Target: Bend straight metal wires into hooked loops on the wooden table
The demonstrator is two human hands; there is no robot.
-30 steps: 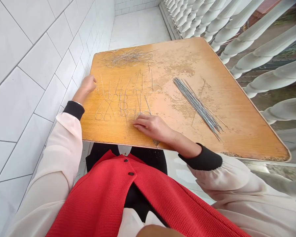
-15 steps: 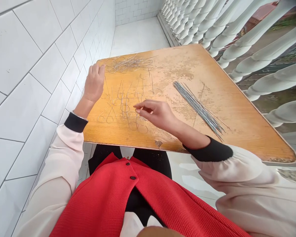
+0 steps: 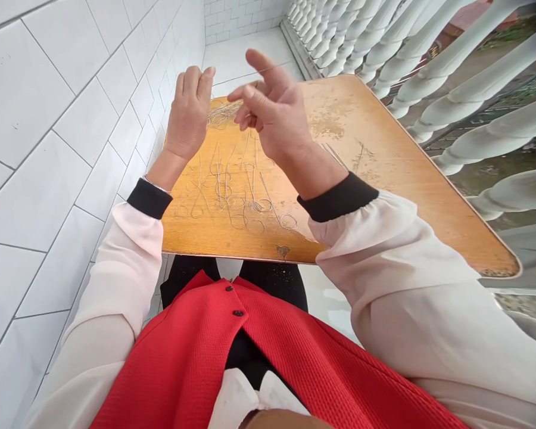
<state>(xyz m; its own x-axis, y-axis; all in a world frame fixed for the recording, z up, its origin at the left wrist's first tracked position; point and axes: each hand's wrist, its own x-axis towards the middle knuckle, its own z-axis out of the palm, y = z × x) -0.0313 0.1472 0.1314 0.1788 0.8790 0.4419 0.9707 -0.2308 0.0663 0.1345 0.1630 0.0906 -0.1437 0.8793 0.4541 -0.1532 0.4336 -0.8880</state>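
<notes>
A thin wire [image 3: 236,78] runs from my left hand [image 3: 190,110] toward the upper right, past the raised index finger of my right hand [image 3: 277,110]. The fingers of my left hand are closed on its end, above the table's far left part. My right hand has its fingers apart, with the wire lying across the index finger. Several looped wires [image 3: 236,202] lie spread on the table below both hands. A heap of wires [image 3: 223,113] sits at the far edge, partly hidden behind my right hand.
The wooden table [image 3: 411,196] has a worn surface. White tiled wall [image 3: 53,190] rises close on the left, and a white balustrade [image 3: 451,107] runs along the right. Straight wires [image 3: 335,156] show only partly beyond my right forearm.
Both hands have risen from the table toward its far side. My right hand has opened its fingers, and a wire now stretches between the hands. Another looped wire shows where my right hand was.
</notes>
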